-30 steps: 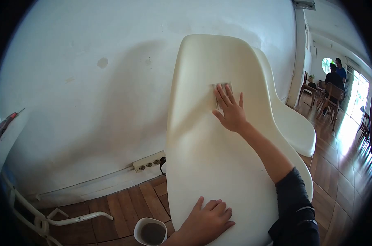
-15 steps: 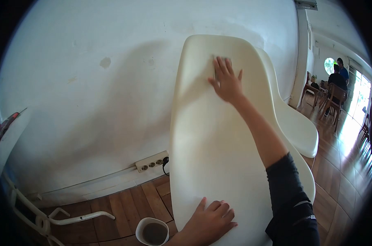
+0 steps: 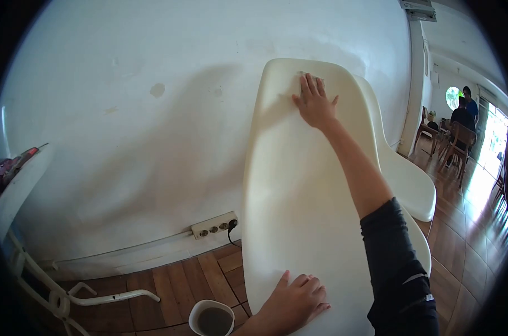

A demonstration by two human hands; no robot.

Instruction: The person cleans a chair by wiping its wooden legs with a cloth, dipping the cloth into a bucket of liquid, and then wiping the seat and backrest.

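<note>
A cream moulded chair shell (image 3: 298,201) fills the middle of the view. Near the top of its back, my right hand (image 3: 316,106) lies flat with its fingers stretched out and the thumb apart. A thin greyish piece, too covered to identify, shows at the edges of the fingertips, pressed against the shell. Lower down, my left hand (image 3: 296,302) rests on the shell with thumb apart and fingers slightly bent, nothing visible in it. Just left of that hand is a white cup (image 3: 195,318) of dark liquid.
Another cream shell (image 3: 405,179) sits behind at the right. A power strip (image 3: 214,225) with a black plug lies along the wall (image 3: 125,140). White metal legs (image 3: 114,298) stand at lower left. Two people (image 3: 464,115) and wooden chairs (image 3: 461,140) are in the right background.
My right hand and the thin piece have moved up towards the top edge of the shell. My left hand stays on the lower shell. The whole view has shifted slightly.
</note>
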